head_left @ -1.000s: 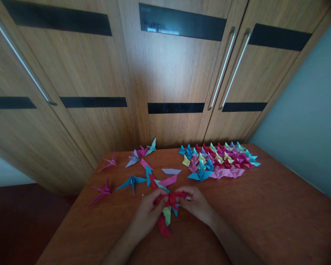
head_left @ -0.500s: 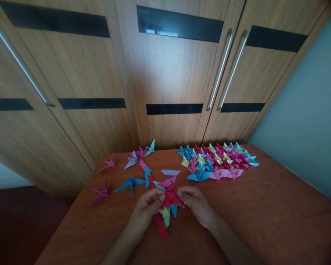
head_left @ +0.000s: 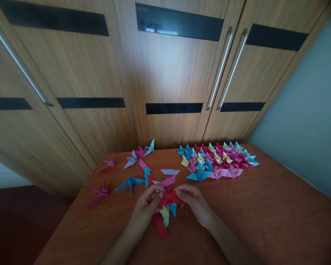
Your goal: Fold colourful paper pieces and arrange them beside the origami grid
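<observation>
A red folded-paper butterfly (head_left: 170,197) is held up between my two hands, its wings spread to either side. My left hand (head_left: 149,202) pinches its left wing between thumb and fingers. On the other wing, my right hand (head_left: 191,200) has the same kind of pinch. Under and around it lie loose folded paper pieces: a red strip (head_left: 160,226), a yellow-green piece (head_left: 164,215), a blue piece (head_left: 173,209) and a pink strip (head_left: 167,182). My fingers hide part of this pile.
Rows of colourful folded-paper pieces (head_left: 217,158) stand at the back right of the wooden table (head_left: 237,209). Paper cranes, among them a blue one (head_left: 130,182) and a magenta one (head_left: 100,192), sit on the left. Behind the table rises a wooden wardrobe (head_left: 171,73).
The red paper between my hands has been pulled flatter and now shows two spread wings with a creased middle. Both hands stay in nearly the same place.
</observation>
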{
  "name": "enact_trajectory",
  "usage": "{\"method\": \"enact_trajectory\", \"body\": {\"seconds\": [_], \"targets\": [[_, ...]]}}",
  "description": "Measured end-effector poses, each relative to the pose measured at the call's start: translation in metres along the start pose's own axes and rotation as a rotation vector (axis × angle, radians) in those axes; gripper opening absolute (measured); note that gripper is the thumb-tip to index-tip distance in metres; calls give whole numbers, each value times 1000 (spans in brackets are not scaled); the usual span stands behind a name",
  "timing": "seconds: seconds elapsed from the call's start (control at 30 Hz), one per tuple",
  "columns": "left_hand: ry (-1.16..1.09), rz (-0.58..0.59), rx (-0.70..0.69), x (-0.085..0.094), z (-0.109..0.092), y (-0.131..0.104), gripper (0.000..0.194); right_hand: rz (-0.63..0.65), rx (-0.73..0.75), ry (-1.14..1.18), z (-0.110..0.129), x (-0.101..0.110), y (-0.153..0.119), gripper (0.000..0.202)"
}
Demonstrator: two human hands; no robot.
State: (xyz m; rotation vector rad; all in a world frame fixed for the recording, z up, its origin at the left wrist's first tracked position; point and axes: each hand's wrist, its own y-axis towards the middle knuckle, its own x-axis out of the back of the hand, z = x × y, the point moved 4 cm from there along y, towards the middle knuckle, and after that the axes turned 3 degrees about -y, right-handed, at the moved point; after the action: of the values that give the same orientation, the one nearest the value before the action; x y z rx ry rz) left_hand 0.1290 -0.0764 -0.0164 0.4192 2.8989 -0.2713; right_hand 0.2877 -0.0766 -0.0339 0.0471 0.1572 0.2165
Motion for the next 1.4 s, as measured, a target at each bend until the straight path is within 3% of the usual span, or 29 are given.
{"method": "enact_trajectory", "body": {"seconds": [0.4,0.7,1.4], "targets": [[76,-5,6,1,3,-2,23,-1,-70,23,-6,-1,-1,26],[-47,9,1,-2,5,-5,22,-38,-70,42,-7,1,0,24],[-219,166,50,-12,1,-10,20,47,-102,261,0,-4,-3,24]]}}
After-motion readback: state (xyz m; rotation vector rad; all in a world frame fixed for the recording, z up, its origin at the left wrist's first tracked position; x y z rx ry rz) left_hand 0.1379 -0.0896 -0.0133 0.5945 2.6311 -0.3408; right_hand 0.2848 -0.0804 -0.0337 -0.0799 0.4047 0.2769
